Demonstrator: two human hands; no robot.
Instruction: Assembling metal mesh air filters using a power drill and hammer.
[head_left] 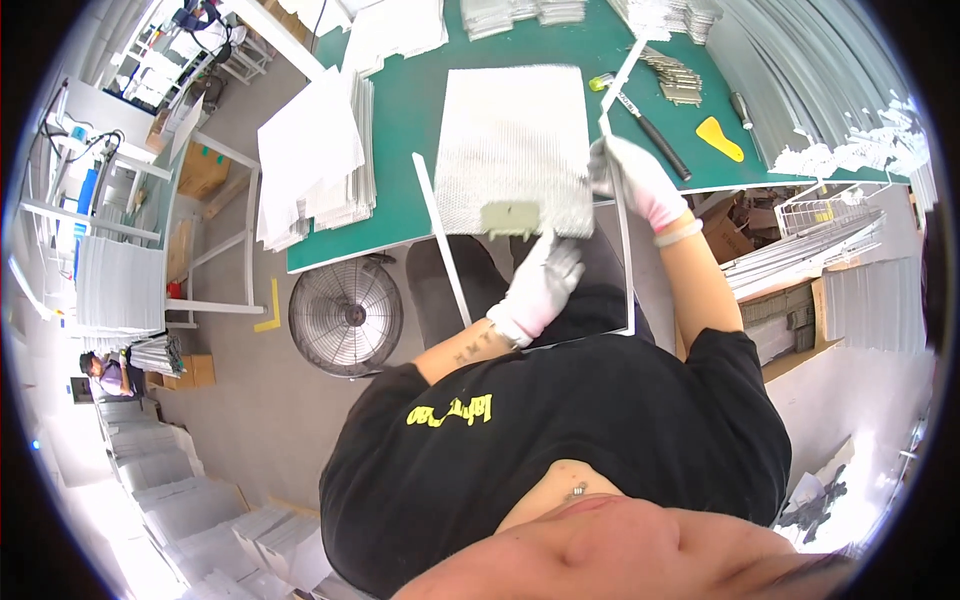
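Observation:
A square silver mesh panel [512, 145] lies on the green table mat [420, 100], its near edge over the table's front edge. A small grey-green clip [508, 217] sits at the middle of that near edge. My left hand [540, 285], in a white glove, points up just below the panel's near right part, next to the clip. My right hand [630, 180], also gloved, grips a thin white metal frame strip [623, 250] at the panel's right edge. Another white strip [440, 235] lies along the panel's left side, hanging past the table.
Stacks of white mesh sheets [315, 160] lie left on the table. A black-handled tool [655, 135], a yellow scraper [720, 138] and small metal parts [675, 78] are at the right. A floor fan [346, 315] stands under the table. Another person [105, 372] sits far left.

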